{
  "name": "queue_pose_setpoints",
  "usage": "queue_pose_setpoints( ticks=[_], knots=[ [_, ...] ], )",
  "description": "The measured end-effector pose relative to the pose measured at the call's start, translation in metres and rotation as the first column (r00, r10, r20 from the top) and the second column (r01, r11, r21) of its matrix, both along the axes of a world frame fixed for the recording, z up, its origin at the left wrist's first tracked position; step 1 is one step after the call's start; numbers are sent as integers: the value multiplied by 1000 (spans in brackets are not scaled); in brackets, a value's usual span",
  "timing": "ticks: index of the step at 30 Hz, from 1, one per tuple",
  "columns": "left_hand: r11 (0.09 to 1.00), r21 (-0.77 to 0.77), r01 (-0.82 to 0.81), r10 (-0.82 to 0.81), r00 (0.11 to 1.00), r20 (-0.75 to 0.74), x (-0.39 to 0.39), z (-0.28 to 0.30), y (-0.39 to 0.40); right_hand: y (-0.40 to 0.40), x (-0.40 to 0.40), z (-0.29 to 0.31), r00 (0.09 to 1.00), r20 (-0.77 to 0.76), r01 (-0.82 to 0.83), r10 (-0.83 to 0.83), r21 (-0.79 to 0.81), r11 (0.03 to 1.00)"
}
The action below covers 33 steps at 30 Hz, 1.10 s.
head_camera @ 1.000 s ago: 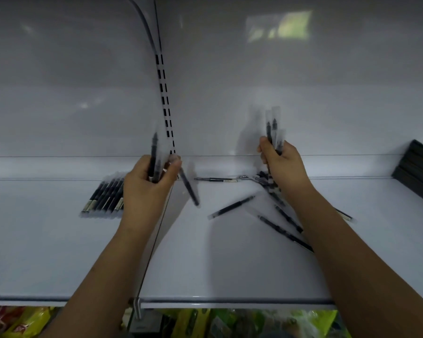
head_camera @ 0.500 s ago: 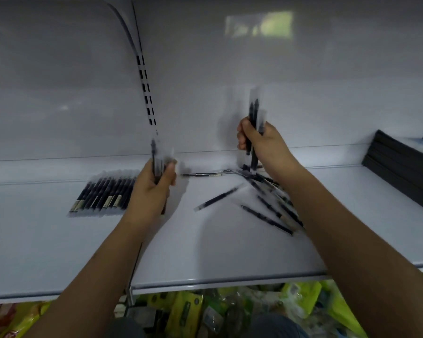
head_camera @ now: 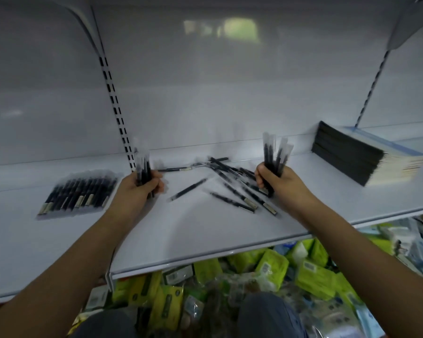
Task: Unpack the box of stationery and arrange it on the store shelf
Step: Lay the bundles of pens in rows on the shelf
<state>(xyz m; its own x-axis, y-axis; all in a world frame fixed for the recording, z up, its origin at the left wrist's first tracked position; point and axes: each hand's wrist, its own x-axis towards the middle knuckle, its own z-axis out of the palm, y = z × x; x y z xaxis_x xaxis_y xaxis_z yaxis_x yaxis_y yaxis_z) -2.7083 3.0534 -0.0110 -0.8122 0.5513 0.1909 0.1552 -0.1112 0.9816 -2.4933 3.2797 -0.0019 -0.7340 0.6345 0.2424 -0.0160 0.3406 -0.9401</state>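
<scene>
pens point(head_camera: 274, 158) gripped in both hands point(head_camera: 282, 182)

No lettering can be read anywhere. The pale label bands on the pens point(head_camera: 232, 189) scattered on the shelf point(head_camera: 205, 235) and on the row of pens point(head_camera: 77, 192) near its left end are blurred, as are the white tags on the green packs point(head_camera: 271, 267) below its front edge.

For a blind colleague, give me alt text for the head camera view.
Each hand, left hand and right hand, grips an upright bunch of wrapped pens over a white shelf, loose pens scattered between them, a neat row left, stacked notebooks right.
</scene>
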Motion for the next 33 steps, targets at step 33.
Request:
queue_pose_setpoints(
  ticks=[33],
  knots=[
    [846,-519,122,-214,969,-121,3,38,7,-49,-56,26,913,401,-125,-70,441,889]
  ],
)
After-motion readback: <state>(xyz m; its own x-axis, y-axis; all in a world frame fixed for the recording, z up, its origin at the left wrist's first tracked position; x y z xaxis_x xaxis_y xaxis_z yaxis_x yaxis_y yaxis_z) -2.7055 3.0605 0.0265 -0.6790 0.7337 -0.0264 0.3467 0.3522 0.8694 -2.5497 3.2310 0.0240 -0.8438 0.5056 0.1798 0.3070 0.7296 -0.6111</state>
